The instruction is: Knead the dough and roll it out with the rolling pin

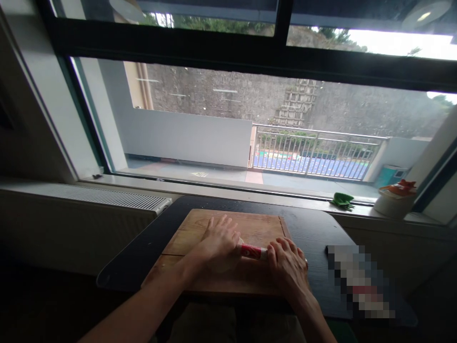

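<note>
A slim red-and-white tube (253, 251) lies crosswise over a wooden board (246, 221), its middle showing between my hands. My left hand (221, 240) rests palm down at the tube's left end, fingers stretched forward and slightly apart. Over the right end bend the fingers of my right hand (287, 259), which covers that end. A pale, thin patch (223, 267) shows on the board under my left palm; I cannot make out what it is. Both tube ends are hidden by the hands.
The board sits on a dark table (307, 224) with rounded corners. A blurred-out flat object (360, 281) lies at the right. Beyond are a window sill (221, 193) with a green item (342, 200) and a white pot (392, 202), and a radiator (107, 197) at left.
</note>
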The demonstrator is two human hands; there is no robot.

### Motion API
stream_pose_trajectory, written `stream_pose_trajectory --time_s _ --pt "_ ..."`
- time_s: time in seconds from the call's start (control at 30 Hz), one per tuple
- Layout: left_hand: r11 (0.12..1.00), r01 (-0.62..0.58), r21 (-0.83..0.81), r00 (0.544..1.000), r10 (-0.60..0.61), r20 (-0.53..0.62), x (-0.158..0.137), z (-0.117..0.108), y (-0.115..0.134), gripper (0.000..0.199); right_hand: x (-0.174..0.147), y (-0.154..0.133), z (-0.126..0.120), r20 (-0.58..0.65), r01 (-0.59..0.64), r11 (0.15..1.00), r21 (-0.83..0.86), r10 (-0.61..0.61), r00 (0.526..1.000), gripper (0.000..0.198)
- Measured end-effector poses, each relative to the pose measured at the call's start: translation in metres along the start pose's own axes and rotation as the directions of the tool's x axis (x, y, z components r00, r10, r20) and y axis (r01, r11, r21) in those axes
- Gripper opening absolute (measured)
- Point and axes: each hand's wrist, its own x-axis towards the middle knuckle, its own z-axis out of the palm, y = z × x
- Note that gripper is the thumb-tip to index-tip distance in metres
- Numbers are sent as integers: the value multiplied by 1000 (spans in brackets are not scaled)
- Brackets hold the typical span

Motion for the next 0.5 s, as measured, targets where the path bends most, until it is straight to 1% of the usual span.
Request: stream_pose_trajectory --time_s 0.17,0.27,0.3,0.37,0.5 --pt "999 23 23 994 -20 -110 -54 -5 16 45 -25 -3 -5 2 14 1000 -4 -14 1000 32" --pt "999 44 -6 991 -44 -126 -76 -8 24 47 -34 -5 -11 37 22 1000 7 -22 999 33" --pt "999 49 -15 991 -50 -128 -78 -8 25 47 -34 -5 -12 43 17 1000 13 -18 999 33" --pt "998 51 -20 990 -53 -128 -73 -7 25 44 -29 -5 -13 53 3 1000 28 -5 999 31" --pt "998 64 22 990 -61 -126 -41 -2 19 37 -7 -5 -11 62 -18 998 66 14 998 28"
